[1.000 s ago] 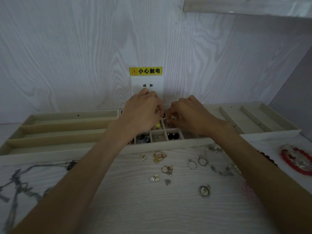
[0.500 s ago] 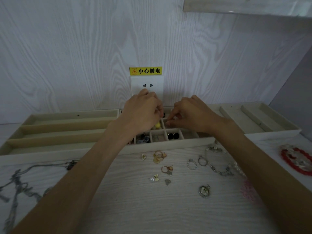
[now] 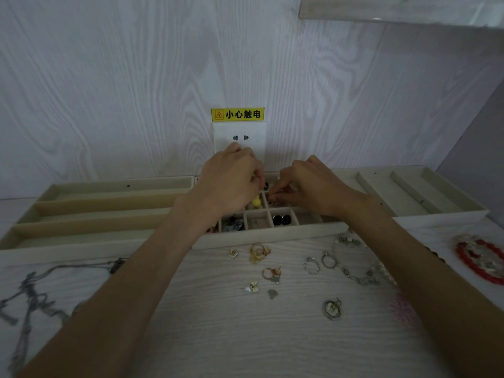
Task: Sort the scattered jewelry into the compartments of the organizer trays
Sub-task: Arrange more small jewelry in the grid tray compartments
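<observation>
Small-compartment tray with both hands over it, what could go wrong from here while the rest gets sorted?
1. Both hands, left hand and right hand, crowd the same cells of the small-compartment tray; a tiny piece could slip from a grip into the wrong cell.
2. The right forearm passes just above the silver bracelet and two silver rings; pulling back could drag them.
3. Dim light may hide small pieces like the bow earring.
</observation>
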{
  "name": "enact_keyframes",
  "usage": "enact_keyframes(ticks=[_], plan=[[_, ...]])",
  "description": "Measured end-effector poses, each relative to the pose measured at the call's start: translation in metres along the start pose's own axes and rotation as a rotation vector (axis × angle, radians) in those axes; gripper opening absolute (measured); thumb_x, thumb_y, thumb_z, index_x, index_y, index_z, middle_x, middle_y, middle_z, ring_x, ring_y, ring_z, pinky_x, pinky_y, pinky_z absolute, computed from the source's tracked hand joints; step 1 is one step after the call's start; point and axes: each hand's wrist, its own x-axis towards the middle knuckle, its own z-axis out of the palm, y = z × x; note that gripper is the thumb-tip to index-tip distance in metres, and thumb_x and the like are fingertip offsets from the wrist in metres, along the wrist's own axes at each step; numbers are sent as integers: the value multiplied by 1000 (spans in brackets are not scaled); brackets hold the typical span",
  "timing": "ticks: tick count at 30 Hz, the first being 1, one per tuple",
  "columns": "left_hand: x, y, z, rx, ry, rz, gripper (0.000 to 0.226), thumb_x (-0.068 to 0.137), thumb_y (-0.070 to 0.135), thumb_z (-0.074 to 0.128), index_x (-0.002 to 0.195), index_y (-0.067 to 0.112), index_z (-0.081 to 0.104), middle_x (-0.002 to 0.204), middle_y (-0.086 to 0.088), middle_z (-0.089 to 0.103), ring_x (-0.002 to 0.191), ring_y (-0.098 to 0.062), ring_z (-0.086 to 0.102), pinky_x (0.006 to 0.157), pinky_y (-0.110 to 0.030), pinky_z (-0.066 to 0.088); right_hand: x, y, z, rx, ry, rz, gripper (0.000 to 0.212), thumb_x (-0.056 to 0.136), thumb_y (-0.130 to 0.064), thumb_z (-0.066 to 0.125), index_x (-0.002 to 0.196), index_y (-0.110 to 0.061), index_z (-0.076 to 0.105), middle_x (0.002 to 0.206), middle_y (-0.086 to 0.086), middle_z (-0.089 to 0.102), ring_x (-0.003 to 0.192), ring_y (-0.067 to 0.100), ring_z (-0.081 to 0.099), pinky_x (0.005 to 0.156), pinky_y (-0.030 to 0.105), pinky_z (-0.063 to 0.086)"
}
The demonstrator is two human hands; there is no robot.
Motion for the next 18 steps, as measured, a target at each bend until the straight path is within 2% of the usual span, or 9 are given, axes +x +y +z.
enact_keyframes(ticks=[2, 5, 9, 13, 16, 18], plan=[[0, 0, 0, 0, -3, 2, 21, 87, 15, 50, 91, 23, 70, 107, 5, 57, 106, -12, 38, 72, -26, 30, -1, 0, -1, -5, -9, -1, 18, 87, -40, 61, 100, -36, 72, 60, -22, 44, 59, -4, 37, 66, 30, 18], [1, 0, 0, 1, -15, -1, 22, 86, 13, 50, 90, 23, 69, 107, 6, 57, 106, -12, 39, 73, -27, 32, -2, -1, -2, 21, -23, -6, 17, 88, -40, 60, 100, -38, 71, 61, -21, 47, 58, -2, 40, 65, 18, 22], [1, 0, -3, -1, -13, 22, 27, 86, 10, 49, 85, 28, 69, 107, 7, 57, 103, -12, 39, 74, -27, 32, -5, 0, -19, 62, -44, 6, 17, 88, -36, 60, 100, -33, 72, 68, -14, 59, 63, 5, 49, 67, 23, 26], [2, 3, -4, 8, -93, 122, 36, 91, 13, 46, 89, 37, 72, 107, 9, 55, 95, -10, 36, 74, -24, 28, -12, 4, -47, 113, -99, 69, 23, 87, -23, 59, 103, -37, 69, 72, -17, 51, 63, 2, 47, 62, 17, 33], [1, 6, 0, 60, -159, 177, 36, 93, 17, 44, 98, 38, 72, 111, 8, 55, 99, -13, 39, 74, -25, 27, -13, -4, -47, -2, -230, 61, 32, 91, -18, 51, 107, -40, 67, 69, -18, 44, 63, 0, 42, 65, 18, 30], [0, 7, 2, 117, -196, 181, 35, 95, 20, 41, 105, 38, 70, 115, 7, 54, 105, -15, 39, 76, -25, 26, -12, -10, -42, -81, -241, 66, 38, 93, -13, 46, 109, -42, 66, 67, -21, 34, 64, 3, 37, 71, 19, 24]])
